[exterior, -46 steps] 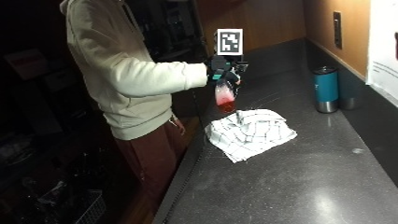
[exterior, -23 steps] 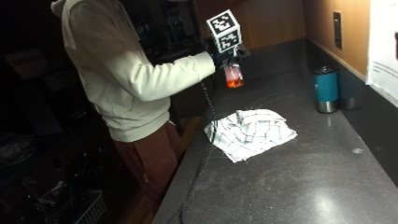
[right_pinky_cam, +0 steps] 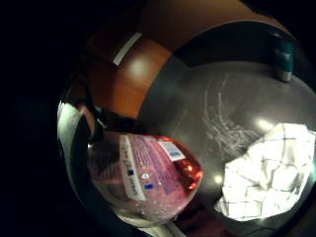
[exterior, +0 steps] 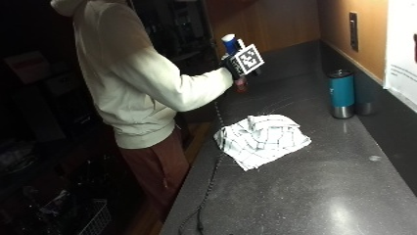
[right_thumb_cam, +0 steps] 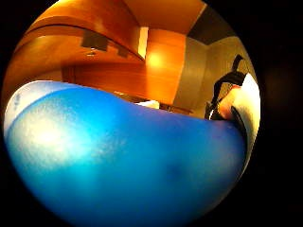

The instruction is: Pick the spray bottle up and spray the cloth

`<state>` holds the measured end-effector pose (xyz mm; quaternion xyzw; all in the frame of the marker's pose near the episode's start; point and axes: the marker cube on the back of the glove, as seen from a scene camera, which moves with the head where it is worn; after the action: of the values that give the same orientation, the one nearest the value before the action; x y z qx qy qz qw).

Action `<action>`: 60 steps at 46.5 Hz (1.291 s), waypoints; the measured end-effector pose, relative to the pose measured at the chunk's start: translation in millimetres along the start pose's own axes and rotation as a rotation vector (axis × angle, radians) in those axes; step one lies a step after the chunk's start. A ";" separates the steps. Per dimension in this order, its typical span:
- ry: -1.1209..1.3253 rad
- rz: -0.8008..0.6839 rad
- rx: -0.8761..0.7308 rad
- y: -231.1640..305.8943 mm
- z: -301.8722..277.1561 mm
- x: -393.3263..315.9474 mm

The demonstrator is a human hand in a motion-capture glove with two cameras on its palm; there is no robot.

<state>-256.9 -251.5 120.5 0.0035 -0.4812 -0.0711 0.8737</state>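
The gloved right hand [exterior: 236, 67] holds the spray bottle [exterior: 240, 84] up in the air above the far left part of the dark counter [exterior: 312, 191]. The bottle has a blue spray head [exterior: 228, 42] and a clear body with red liquid [right_pinky_cam: 148, 180]. Its blue head [right_thumb_cam: 123, 161] fills the thumb side palm view. A white checked cloth [exterior: 262, 139] lies crumpled on the counter, below and to the right of the raised bottle. From the little finger side, the cloth [right_pinky_cam: 269, 177] shows on the counter beyond the bottle's base.
A teal insulated tumbler [exterior: 340, 93] stands near the back wall, right of the cloth; it also shows in the little finger side view as the tumbler [right_pinky_cam: 284, 59]. A dark cable [exterior: 212, 181] runs along the counter's left edge. Wooden wall panels rise behind.
The hand has lifted the bottle higher, away from the cloth. The cloth and the tumbler have stayed in place.
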 end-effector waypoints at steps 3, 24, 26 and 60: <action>-0.003 -0.003 -0.036 3.5 13.8 9.5; 0.105 0.028 -0.163 -1.0 122.3 94.3; 0.107 0.033 -0.163 -1.6 128.2 98.6; 0.187 0.058 -0.272 -0.4 104.0 127.4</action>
<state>-277.3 -261.7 283.3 -0.1221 -0.3836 -0.1095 0.9088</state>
